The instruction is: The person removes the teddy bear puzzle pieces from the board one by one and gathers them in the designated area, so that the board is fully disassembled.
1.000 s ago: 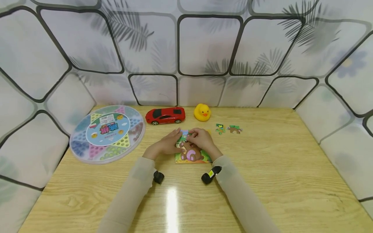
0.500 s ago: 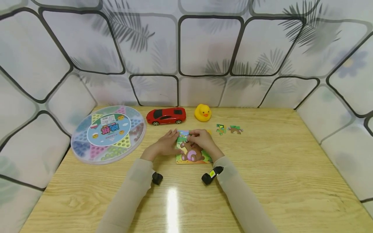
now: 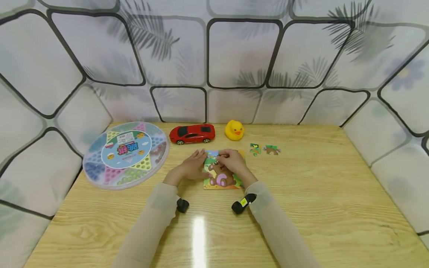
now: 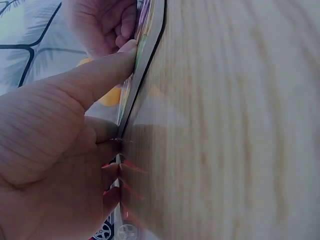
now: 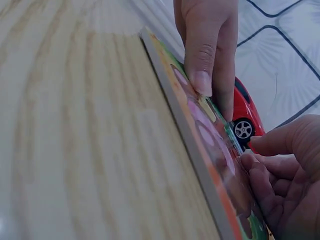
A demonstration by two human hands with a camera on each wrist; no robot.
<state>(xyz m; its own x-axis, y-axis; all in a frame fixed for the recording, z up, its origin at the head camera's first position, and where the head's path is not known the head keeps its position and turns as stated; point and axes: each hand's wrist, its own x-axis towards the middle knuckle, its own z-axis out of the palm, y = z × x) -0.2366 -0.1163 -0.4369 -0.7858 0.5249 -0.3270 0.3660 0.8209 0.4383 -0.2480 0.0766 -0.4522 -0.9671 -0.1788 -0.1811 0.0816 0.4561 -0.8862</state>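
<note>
A bear jigsaw puzzle point(image 3: 222, 181) lies flat on the table in the head view. My left hand point(image 3: 193, 166) rests at its left side, fingers stretched out along the edge. In the left wrist view, the thumb of my left hand point(image 4: 45, 135) touches the puzzle's face. Over the upper middle of the picture, my right hand point(image 3: 234, 163) pinches what appears to be a puzzle piece, mostly hidden by the fingers. The right wrist view shows my right hand point(image 5: 295, 175) with thumb and fingertips close together against the puzzle board point(image 5: 200, 127).
Two loose puzzle pieces point(image 3: 255, 149) lie to the right of the puzzle. Behind it stand a red toy car point(image 3: 192, 134) and a yellow rubber duck point(image 3: 234, 130). A round Chinese checkers board point(image 3: 125, 154) lies at the left. Patterned fabric point(image 3: 241, 56) walls in the table's back and sides.
Both hands stay at the puzzle with hardly any movement; the right fingers shift only slightly. The whole head view drifts a little. The loose pieces, car and duck keep their places.
</note>
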